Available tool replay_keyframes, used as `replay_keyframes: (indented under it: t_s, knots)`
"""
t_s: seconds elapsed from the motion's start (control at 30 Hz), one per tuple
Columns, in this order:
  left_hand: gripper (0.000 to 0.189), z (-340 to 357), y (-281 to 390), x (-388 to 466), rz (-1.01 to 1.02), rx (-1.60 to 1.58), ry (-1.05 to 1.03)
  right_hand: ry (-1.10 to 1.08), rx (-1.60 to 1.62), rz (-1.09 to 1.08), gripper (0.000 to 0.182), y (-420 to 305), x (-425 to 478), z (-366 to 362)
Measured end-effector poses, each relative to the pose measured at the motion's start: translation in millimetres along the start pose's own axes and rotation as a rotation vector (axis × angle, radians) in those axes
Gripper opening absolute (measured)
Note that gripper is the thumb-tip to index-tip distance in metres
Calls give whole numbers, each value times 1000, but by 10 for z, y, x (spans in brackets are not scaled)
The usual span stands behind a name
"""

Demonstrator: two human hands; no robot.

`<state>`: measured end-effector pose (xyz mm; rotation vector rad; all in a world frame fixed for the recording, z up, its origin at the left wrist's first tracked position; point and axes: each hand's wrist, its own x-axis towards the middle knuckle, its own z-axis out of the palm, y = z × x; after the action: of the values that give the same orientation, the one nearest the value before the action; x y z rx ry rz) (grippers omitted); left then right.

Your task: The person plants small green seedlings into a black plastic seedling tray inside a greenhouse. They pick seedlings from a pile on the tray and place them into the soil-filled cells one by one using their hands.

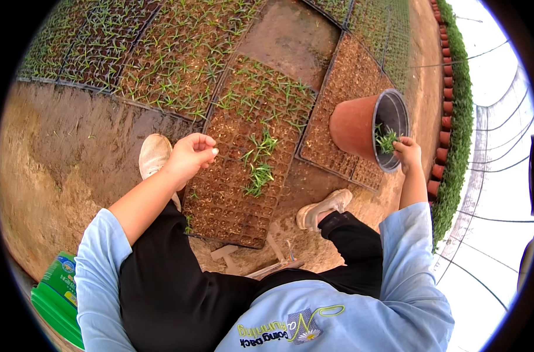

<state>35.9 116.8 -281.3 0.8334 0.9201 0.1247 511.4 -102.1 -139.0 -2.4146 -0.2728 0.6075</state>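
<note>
Over the left edge of a seedling plug tray (232, 211), my left hand (192, 156) is curled with its thumb near the fingertips; nothing shows between them. My right hand (408, 154) reaches to the mouth of a terracotta-coloured plastic pot (355, 125), its fingertips closed on a bunch of green seedlings (386, 140) there. The pot lies tilted on its side, mouth to the right. Loose seedlings (260, 174) lie in a small heap on the tray. Its far cells hold upright planted seedlings (262, 94); most near cells show only brown growing medium.
Planted trays (174, 57) spread across the far left. Another soil-filled tray (337, 83) lies under the pot. My shoes (154, 154) flank the near tray. A green container (58, 295) stands at lower left. Potted plants (447, 110) line the right side.
</note>
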Motion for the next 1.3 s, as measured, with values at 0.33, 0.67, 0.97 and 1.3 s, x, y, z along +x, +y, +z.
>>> replay_keyframes:
  t_s: [0.33,0.67,0.97,1.3]
  knots:
    - [35,159,80,-67,-238,-348,-308,-171,416,-241,19,-593,-1201,458]
    - [74,374,115,-141,-395,-614,-657,-613,616,-202,18,-306,-2410,2482]
    - [29,227,109,-130,-295,-411,-395,-539,357,-404,38,-106,-2051,2429]
    - [24,70,109,-69,-227,-443,-264,-461,-739,-634,63,76,-1564,2854]
